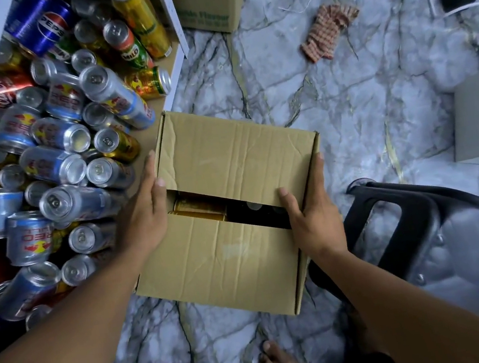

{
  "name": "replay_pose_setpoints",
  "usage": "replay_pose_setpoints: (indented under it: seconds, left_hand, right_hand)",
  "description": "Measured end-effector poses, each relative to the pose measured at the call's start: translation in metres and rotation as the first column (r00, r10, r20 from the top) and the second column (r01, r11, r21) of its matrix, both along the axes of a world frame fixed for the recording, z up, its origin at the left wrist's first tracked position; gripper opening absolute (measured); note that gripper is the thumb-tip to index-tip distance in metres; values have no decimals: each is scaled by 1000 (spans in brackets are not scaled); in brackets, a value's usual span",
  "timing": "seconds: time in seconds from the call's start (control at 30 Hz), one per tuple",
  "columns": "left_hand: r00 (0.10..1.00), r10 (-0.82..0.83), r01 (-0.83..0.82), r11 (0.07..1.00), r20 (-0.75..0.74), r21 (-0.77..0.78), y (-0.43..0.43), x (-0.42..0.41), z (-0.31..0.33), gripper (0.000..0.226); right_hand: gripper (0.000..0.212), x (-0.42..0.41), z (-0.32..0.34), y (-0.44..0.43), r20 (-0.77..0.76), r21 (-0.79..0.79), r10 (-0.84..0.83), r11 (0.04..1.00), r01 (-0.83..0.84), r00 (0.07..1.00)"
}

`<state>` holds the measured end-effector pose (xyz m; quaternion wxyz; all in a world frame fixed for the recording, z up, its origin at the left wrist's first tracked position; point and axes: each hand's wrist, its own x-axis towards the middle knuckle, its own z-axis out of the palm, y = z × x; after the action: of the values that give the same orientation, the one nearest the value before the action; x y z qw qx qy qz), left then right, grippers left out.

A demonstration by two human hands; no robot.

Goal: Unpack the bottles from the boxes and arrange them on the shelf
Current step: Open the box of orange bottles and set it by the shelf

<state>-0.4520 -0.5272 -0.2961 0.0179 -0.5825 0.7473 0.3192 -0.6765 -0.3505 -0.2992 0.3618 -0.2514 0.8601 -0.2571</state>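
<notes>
Marble floor (345,109); cardboard box (228,158), contents (195,207) half-hidden.

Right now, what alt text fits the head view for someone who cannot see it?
A left hand and right hand hold a box by its sides over a marbled floor, flaps parted on gold cans inside. A shelf crowded with drink cans lies to its left, a black chair to its right.
</notes>
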Motion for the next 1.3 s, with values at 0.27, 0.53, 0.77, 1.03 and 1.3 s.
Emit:
replay_pose_setpoints:
  seconds: [0.27, 0.53, 0.77, 1.03, 1.3]
  left_hand:
    - [999, -32, 31, 999, 31, 5, 10, -6, 4, 56]
    - [999, -37, 36, 999, 30, 13, 32, -19, -4, 57]
    - [1000, 30, -30, 997, -3, 71, 38, -11, -9, 62]
    - [962, 272, -268, 955, -18, 129, 98, 27, 12, 68]
    - [934, 355, -308, 862, -46, 403, 138, 60, 72, 74]
  right_hand:
    - [79, -12, -1, 13, -13, 3, 32, 999, -32, 999]
    - [81, -28, 3, 31, -26, 72, 20, 997, -18, 999]
    - [85, -33, 11, 31, -4, 122, 95, 988, -94, 995]
    - [81, -40, 51, 28, -13, 251, 242, 940, -231, 970]
    - [69, -15, 122, 6, 193, 384, 520, 740, -552, 832]
